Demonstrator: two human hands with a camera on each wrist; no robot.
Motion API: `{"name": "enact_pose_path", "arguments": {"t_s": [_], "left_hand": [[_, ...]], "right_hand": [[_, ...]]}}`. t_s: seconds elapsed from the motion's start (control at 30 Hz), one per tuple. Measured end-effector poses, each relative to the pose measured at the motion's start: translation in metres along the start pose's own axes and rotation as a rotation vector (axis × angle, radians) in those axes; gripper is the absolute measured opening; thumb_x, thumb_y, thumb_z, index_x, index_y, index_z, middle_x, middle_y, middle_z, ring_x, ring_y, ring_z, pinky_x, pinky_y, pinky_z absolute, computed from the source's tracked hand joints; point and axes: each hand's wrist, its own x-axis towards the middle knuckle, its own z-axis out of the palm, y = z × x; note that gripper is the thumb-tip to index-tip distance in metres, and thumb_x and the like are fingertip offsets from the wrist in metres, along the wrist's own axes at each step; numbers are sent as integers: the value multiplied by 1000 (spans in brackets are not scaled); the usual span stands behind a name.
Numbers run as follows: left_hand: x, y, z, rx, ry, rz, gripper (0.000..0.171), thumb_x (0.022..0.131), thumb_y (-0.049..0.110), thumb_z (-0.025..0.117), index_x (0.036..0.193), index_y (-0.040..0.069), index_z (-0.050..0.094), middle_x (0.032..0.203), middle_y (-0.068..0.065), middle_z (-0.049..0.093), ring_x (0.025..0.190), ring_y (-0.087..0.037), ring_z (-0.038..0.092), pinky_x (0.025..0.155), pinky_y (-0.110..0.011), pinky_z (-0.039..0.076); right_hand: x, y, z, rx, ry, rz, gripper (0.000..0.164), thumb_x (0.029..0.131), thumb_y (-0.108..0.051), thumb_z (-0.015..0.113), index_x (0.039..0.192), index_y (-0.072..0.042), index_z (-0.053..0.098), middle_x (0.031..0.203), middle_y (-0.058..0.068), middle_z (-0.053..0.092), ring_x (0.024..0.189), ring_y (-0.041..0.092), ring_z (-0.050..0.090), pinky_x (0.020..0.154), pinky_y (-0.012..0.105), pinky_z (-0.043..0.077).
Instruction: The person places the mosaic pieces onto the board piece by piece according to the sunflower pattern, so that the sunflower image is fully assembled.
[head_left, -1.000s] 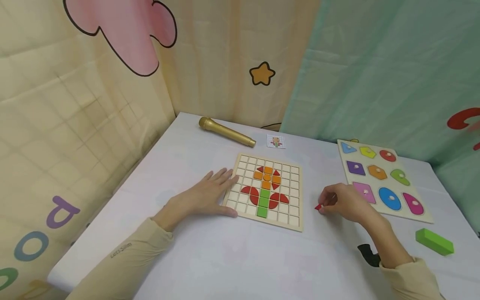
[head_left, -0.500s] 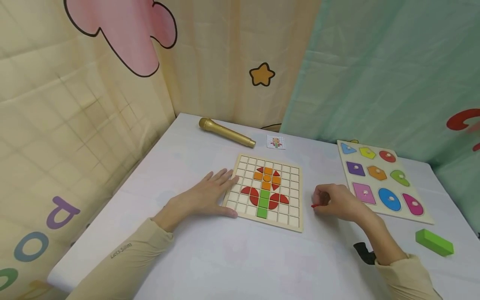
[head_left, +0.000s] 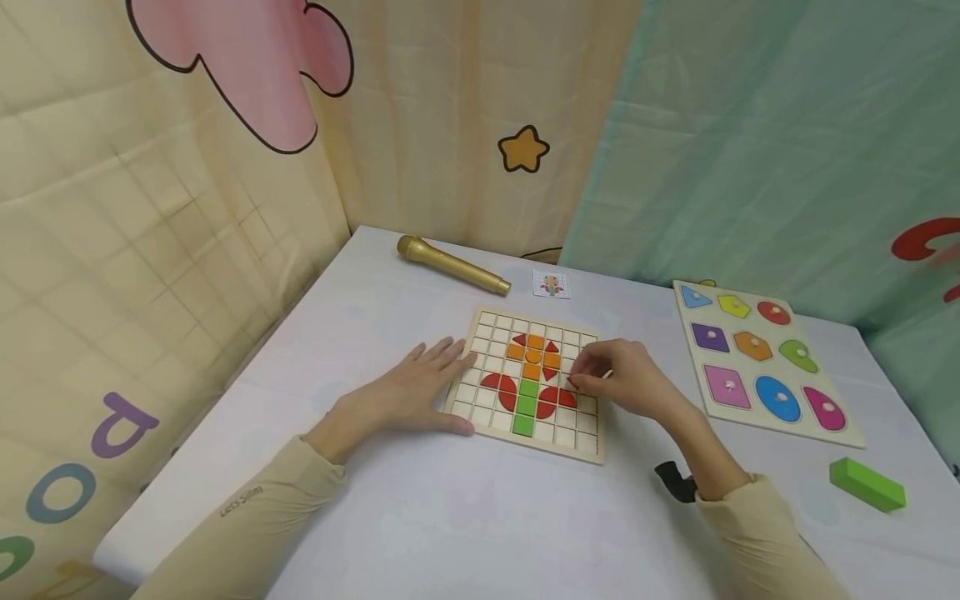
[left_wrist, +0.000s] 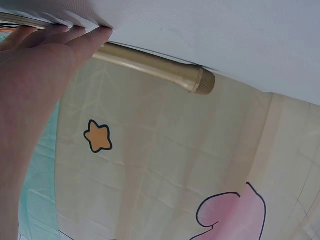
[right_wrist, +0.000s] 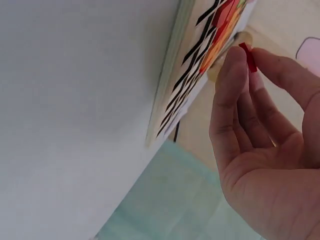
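A square wooden grid board (head_left: 483,414) lies on the white table, with orange, red and green tiles set in it as a flower. My left hand (head_left: 408,390) rests flat on the table, spread fingers and thumb against the board's left edge. Over the board's right side, my right hand (head_left: 626,375) pinches a small red tile (right_wrist: 248,57) between thumb and index finger. Its full shape is hidden by the fingertips. Just left of those fingertips, red tiles (head_left: 557,395) form the flower's right leaf.
A gold microphone (head_left: 453,265) lies behind the board, beside a small pattern card (head_left: 551,284). To the right are a shape puzzle board (head_left: 765,358) with knobbed pieces and a green block (head_left: 867,484). Curtains (head_left: 450,108) stand at the back and left.
My right hand has moved left with the red tile, from the table beside the board to above its right side. My left hand has stayed in place.
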Motion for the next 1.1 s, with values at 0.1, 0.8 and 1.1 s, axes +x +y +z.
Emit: {"name": "enact_pose_path", "arguments": {"t_s": [0.1,0.8,1.1], "left_hand": [[0,0,0,3,0,0,116,87,77,67,170,13,18,178,-12,10,165,-34,6,132,-60,9],[-1,0,-1,-13,10,10,115,87,77,67,170,13,20,178,-13,11,165,-35,7,133,-60,9],[-2,1,-2,-6,6,7,115,87,78,67,170,13,20,178,-13,11,165,-34,7,132,-60,9]], "right_hand": [[20,-17,12,16,28,23,8,96,-19,78,96,-11,77,85,-1,74,79,16,66,74,29,56],[59,-55,44,36,100,96,10,96,-16,78,89,-9,80,85,3,76,78,19,64,66,27,55],[61,-59,46,-29,116,105,15,95,-20,80,84,-11,79,79,2,74,75,18,62,64,28,54]]}}
